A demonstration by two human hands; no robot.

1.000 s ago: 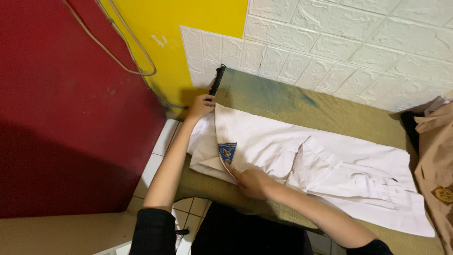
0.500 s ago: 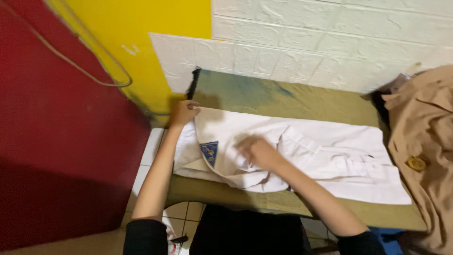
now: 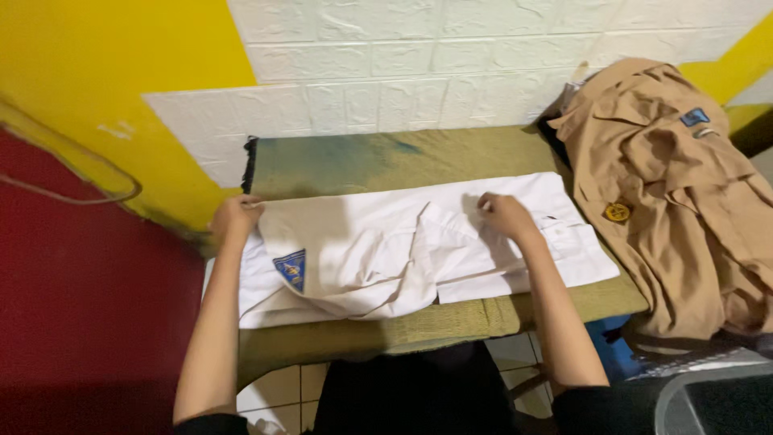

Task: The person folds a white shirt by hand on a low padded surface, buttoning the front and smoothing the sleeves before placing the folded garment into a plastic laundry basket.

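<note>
A white shirt (image 3: 386, 250) with a blue patch on its sleeve lies spread across an olive cloth-covered board (image 3: 362, 157). My left hand (image 3: 235, 217) grips the shirt's far left corner at the board's left end. My right hand (image 3: 504, 214) rests on the shirt right of its middle, fingers pinching the fabric near the far edge.
A heap of tan uniform clothing (image 3: 684, 193) with a round yellow badge lies at the right end of the board. A white brick wall runs behind; a yellow and red wall with a looping cord (image 3: 88, 189) stands at left. Tiled floor shows below the board.
My right hand slid rightward along the shirt from near the blue patch to right of the middle. My left hand stayed on the left corner. The view swung right, revealing the tan clothing.
</note>
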